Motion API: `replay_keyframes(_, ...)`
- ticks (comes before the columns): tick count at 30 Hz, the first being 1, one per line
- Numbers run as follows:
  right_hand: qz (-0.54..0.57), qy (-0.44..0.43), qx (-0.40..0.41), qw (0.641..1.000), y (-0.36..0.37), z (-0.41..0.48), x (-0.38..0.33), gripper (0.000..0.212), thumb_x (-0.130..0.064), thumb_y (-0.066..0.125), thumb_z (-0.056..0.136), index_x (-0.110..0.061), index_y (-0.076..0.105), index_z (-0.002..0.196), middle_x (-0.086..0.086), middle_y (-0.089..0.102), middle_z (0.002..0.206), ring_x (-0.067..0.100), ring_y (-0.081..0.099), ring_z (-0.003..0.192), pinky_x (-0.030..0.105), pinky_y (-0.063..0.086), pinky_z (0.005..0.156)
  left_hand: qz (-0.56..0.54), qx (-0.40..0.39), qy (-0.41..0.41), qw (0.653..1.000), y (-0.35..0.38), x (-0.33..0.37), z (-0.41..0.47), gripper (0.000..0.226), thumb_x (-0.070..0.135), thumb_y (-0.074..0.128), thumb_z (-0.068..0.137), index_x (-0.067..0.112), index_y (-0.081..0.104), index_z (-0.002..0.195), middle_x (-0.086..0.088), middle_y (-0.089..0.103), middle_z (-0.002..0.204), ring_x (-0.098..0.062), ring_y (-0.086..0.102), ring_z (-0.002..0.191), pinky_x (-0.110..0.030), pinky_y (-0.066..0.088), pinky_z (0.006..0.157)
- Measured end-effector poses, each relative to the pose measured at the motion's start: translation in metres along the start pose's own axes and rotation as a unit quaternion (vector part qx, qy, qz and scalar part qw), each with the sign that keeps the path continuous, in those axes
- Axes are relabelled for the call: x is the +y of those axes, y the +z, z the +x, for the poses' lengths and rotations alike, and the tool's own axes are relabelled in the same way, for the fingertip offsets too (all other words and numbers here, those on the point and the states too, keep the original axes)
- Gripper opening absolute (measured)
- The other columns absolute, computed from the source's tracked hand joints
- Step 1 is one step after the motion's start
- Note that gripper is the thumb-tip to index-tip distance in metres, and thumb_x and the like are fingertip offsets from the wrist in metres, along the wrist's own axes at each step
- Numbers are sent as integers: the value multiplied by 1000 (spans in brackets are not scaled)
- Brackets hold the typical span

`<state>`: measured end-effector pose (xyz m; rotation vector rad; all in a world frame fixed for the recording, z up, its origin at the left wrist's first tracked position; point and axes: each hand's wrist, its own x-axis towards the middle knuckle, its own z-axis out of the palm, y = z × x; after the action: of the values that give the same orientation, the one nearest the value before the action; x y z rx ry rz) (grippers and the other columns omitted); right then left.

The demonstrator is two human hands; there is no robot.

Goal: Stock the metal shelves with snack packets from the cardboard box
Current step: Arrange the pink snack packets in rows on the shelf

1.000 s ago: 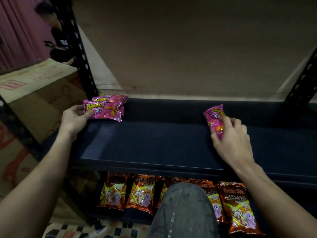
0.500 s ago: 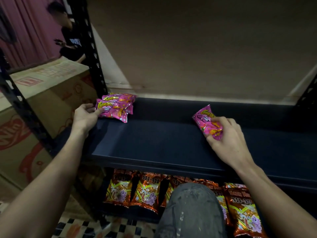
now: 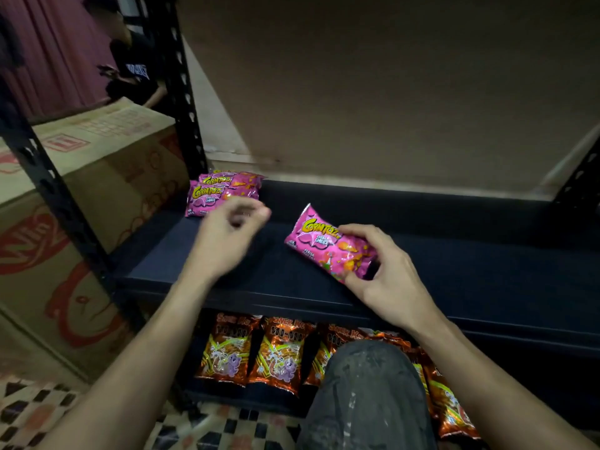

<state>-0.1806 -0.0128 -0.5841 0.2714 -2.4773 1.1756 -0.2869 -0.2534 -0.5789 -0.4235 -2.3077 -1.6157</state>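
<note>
**A:** Head view: which step is this?
**B:** Placing, I'd say. The right grip [image 3: 383, 271] pinches a pink Corntoz packet [image 3: 328, 245] over the dark metal shelf [image 3: 454, 271], mid-frame.
**A:** And the left grip [image 3: 230, 232]?
**B:** Blurred, fingers loosely curled, apparently empty, just below the stacked Corntoz packets [image 3: 224, 186]. The next move probably calls for laying this packet beside that stack.

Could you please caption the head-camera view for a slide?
Right hand holds a pink snack packet at the dark shelf; the blurred left hand hangs near stacked pink packets.
</note>
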Motion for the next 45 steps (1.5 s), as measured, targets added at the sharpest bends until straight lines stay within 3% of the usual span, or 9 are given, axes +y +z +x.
replay_keyframes(4,13,2,-18,1000,5,-10,-4,65,-5,75,77,-39,55,129,-25,55,113,3,55,108,11,44,86,-41,-206,-99,973,23,12,-12,58,52,66,75,22,59,125,7,69,110,-3,64,103,-13,46,85)
replay_keyframes(9,28,22,-13,999,3,-14,2,67,-4,74,77,-42,55,129,-10,57,120,1,57,107,10,44,87,-62,-256,-96,960,21,7,-12,29,27,78,79,17,71,105,-1,76,100,-17,69,100,-26,51,93)
replay_keyframes(16,9,37,20,999,3,-8,10,57,-20,74,86,-41,54,135,-36,51,127,-8,43,127,17,36,107,-82,-123,-110,983,-17,-11,-6,41,25,81,72,15,69,109,-6,73,107,-15,70,98,-24,52,92)
replay_keyframes(20,-52,70,22,996,6,-2,14,37,-22,70,89,-29,64,125,-17,54,127,1,45,122,26,37,108,-104,-51,-106,988,-54,-28,-2,26,13,77,79,13,72,105,-4,76,97,-13,71,89,-23,55,88)
replay_keyframes(24,-89,77,12,993,13,3,11,30,-26,70,90,-26,66,119,-18,52,120,-1,42,116,14,28,95,-111,12,-108,988,-82,-46,6,21,6,72,84,12,70,103,6,77,87,-4,70,80,-17,55,80)
replay_keyframes(30,-108,96,9,989,15,3,10,26,-27,69,91,-25,67,116,-14,53,117,5,45,115,19,31,93,-89,42,-118,988,-90,-61,22,17,5,70,87,13,69,103,11,76,80,1,69,75,-13,54,74)
replay_keyframes(35,-121,95,8,988,16,1,8,24,-25,67,92,-24,67,115,-12,53,115,4,45,110,17,29,91,-70,104,-116,985,-88,-73,33,25,6,71,87,11,66,111,-6,71,100,-2,67,80,-11,54,76)
replay_keyframes(40,-129,94,1,987,15,0,8,24,-25,66,93,-23,66,117,-13,51,115,2,42,110,17,28,92,-57,125,-108,985,-82,-75,35,41,5,72,87,5,59,126,6,67,93,8,65,74,-7,50,69)
replay_keyframes(45,-132,101,-4,986,15,0,7,25,-26,65,93,-23,66,118,-12,51,116,7,45,114,18,29,93,-53,132,-111,984,-82,-77,34,43,6,72,86,3,58,127,-7,68,104,-1,65,85,-9,52,72)
